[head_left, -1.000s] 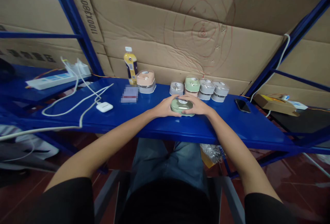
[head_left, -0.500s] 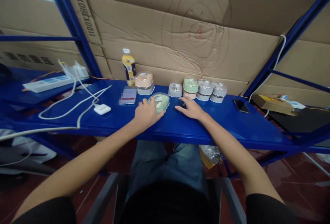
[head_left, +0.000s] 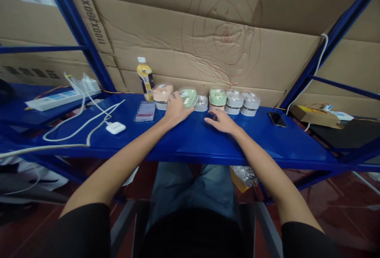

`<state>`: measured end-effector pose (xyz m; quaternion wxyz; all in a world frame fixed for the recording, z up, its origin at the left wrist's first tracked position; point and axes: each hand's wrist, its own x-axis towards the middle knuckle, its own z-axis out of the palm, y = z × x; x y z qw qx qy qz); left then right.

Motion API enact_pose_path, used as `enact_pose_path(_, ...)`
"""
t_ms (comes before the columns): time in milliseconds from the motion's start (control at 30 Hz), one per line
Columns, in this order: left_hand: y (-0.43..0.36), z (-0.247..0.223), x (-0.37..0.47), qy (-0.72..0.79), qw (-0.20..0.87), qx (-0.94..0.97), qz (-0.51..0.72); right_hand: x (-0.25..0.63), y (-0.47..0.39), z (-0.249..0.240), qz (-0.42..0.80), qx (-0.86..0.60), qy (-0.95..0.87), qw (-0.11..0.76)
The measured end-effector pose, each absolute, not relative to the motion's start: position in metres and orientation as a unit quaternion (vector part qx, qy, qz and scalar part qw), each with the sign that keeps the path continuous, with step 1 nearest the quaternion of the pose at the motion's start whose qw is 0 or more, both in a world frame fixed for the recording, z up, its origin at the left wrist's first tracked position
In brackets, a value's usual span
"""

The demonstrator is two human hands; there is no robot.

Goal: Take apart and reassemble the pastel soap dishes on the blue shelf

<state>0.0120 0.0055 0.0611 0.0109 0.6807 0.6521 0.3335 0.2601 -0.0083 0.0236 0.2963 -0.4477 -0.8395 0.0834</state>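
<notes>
My left hand (head_left: pixel 176 109) grips a green box with a clear lid (head_left: pixel 188 97), fingers round its left side. The green box is raised near the back of the blue table, partly in front of a single grey box (head_left: pixel 202 103). To its left, a pink box (head_left: pixel 162 91) sits on top of a grey one. My right hand (head_left: pixel 222 120) is open with fingers apart, just in front of a stack with a green box (head_left: pixel 217 96) above a pink one. Two stacks of grey boxes (head_left: pixel 234 99) stand to the right of that.
A yellow drink bottle (head_left: pixel 145 79) stands at the back left, behind a phone (head_left: pixel 145 111). A white earphone case (head_left: pixel 115 127) with cables lies further left, near a power strip (head_left: pixel 53 101). A black phone (head_left: pixel 277 119) lies at right, before an open carton (head_left: pixel 316 116).
My left hand has carried the green box up and back, from the middle of the table towards the row of boxes. My right hand stays nearly in place.
</notes>
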Motion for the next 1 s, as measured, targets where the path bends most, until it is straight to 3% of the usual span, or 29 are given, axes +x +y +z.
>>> enact_pose_path(233,0.058,0.094,0.082,0.693,0.065,0.629,0.346,0.266,-0.007,0.026,0.053,-0.451,-0.835,0.311)
enact_pose_path(500,0.072,0.075,0.105,0.694,0.044,0.639,0.329,0.263,-0.004,0.024,0.053,-0.448,-0.84,0.301)
enact_pose_path(700,0.067,0.073,0.082,0.666,0.045,0.656,0.351,0.264,-0.006,0.026,0.064,-0.446,-0.84,0.302)
enact_pose_path(867,0.068,0.084,0.027,0.671,-0.081,0.627,0.389,0.264,-0.009,0.028,0.074,-0.449,-0.837,0.304)
enact_pose_path(1000,0.081,0.085,-0.019,0.744,-0.107,0.564,0.342,0.264,-0.009,0.027,0.074,-0.454,-0.836,0.299)
